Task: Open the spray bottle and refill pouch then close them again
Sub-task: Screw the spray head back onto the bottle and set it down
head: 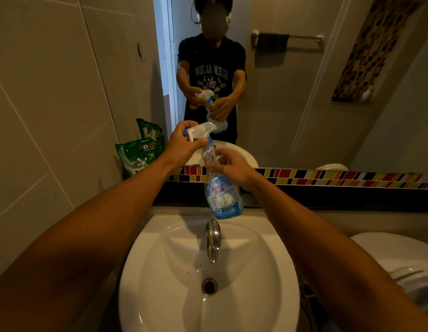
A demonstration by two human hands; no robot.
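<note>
A clear spray bottle (pixel 223 197) with a blue label and some blue liquid in its base is held tilted above the sink. My right hand (pixel 228 167) grips its neck. My left hand (pixel 184 146) is closed around the white and blue trigger spray head (pixel 200 130), which sits on top of the bottle's neck. A green refill pouch (pixel 138 158) stands against the tiled wall at the left, by the mirror's edge, apart from both hands.
A white sink (pixel 160 271) with a chrome tap (pixel 212 239) and drain lies below the bottle. The mirror (pixel 304 92) reflects a person holding the bottle. A coloured mosaic strip runs under the mirror. A white toilet (pixel 399 257) is at the right.
</note>
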